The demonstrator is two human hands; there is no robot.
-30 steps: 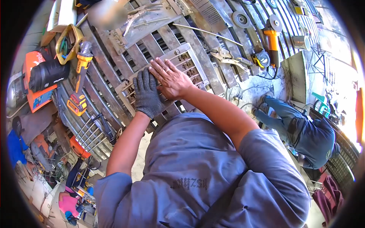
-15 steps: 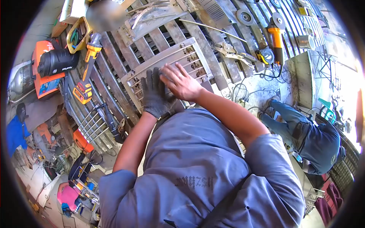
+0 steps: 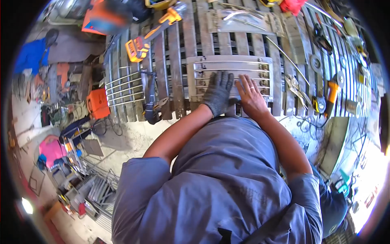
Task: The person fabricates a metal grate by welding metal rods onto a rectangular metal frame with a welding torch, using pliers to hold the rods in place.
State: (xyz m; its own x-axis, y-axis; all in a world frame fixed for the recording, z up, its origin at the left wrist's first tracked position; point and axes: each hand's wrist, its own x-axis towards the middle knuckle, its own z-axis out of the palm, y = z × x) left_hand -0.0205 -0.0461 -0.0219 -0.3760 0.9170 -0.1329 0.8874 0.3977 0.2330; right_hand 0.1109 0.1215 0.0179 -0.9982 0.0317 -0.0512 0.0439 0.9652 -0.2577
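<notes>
A rectangular metal frame (image 3: 229, 59) with several thin rods across it lies on the slatted bench in front of me. My left hand (image 3: 219, 93), in a dark grey work glove, lies flat on its near half with the fingers stretched away from me. Bare and wearing a ring, my right hand (image 3: 252, 96) rests on the rods beside it, fingers slightly spread. Neither hand grips anything. My palms hide part of the near rods. Between my wrists shows a small dark patch that I cannot make out.
On the slatted bench (image 3: 175, 73) lie a yellow cordless power tool (image 3: 138, 49) at left, and locking pliers (image 3: 293, 86), a tape measure (image 3: 319, 105) and an angle grinder (image 3: 334, 91) at right. Rods and a black clamp (image 3: 151, 97) sit left. A co-worker (image 3: 331, 205) is at lower right.
My view has swung, so the frame now appears squarer and further right. My hands, overlapping before, have come apart, the right one moving off the left and onto the frame's right side.
</notes>
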